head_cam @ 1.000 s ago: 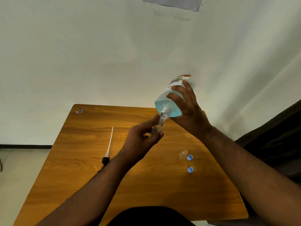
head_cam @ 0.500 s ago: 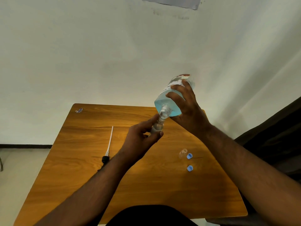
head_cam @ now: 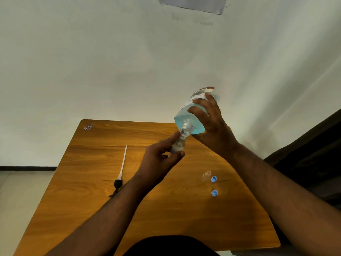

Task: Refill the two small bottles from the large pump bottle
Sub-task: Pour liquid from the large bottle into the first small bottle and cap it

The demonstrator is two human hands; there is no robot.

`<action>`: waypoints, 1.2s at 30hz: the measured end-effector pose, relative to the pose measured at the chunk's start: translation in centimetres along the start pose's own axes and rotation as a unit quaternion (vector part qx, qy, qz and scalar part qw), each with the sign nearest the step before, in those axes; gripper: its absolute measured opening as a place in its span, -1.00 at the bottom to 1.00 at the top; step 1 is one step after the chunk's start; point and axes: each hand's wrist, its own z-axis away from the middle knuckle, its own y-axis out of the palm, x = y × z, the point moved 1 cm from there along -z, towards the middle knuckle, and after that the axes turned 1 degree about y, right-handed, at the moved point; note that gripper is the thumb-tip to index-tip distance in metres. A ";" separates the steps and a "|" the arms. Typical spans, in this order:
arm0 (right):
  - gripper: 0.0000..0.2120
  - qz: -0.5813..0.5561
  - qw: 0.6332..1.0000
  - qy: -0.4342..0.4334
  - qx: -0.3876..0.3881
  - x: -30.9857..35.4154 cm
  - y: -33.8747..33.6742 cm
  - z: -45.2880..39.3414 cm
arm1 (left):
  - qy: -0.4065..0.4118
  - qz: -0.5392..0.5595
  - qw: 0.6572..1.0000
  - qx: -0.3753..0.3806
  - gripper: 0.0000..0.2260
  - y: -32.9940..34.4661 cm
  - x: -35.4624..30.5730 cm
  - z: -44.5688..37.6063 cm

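My right hand (head_cam: 212,126) grips the large clear bottle (head_cam: 190,115) of blue liquid, tilted steeply with its open neck pointing down and left. That neck meets the mouth of a small clear bottle (head_cam: 178,147), which my left hand (head_cam: 158,161) holds between thumb and fingers above the wooden table (head_cam: 166,209). The second small bottle (head_cam: 206,175) stands uncapped on the table to the right. Two blue caps (head_cam: 214,179) (head_cam: 214,193) lie beside it. The removed pump head with its long white tube (head_cam: 121,169) lies on the table to the left.
A small sticker or wrapper (head_cam: 87,127) lies at the table's far left corner. A pale wall rises behind the table. Dark furniture (head_cam: 313,154) stands at the right. My dark clothing shows at the bottom edge.
The large bottle's neck has come closer onto the small bottle's mouth. Both hands otherwise hold nearly the same pose.
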 end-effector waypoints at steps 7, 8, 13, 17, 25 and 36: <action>-0.28 -0.009 1.000 -0.001 0.004 0.1 0.0 -0.2 | 0.003 0.001 1.000 -0.001 -0.47 -0.1 0.2 -0.1; -0.28 -0.013 1.000 0.000 0.002 0.1 -0.1 -0.2 | 0.004 0.001 1.000 0.000 -0.48 -0.1 0.2 -0.1; -0.28 -0.023 1.000 0.007 -0.001 0.2 0.0 -0.1 | 0.012 -0.005 1.000 -0.004 -0.48 -0.1 0.4 -0.1; -0.26 -0.025 1.000 0.014 0.004 0.3 0.4 0.5 | 0.017 -0.008 1.000 -0.007 -0.48 -0.1 0.5 0.3; -0.37 -0.116 0.992 0.047 -0.033 1.3 0.3 0.7 | 0.027 0.028 0.999 -0.004 -0.50 0.0 0.5 0.3; -0.31 -0.120 0.988 0.092 -0.030 1.6 1.9 3.2 | 0.013 0.031 0.999 0.019 -0.53 -0.1 1.1 1.2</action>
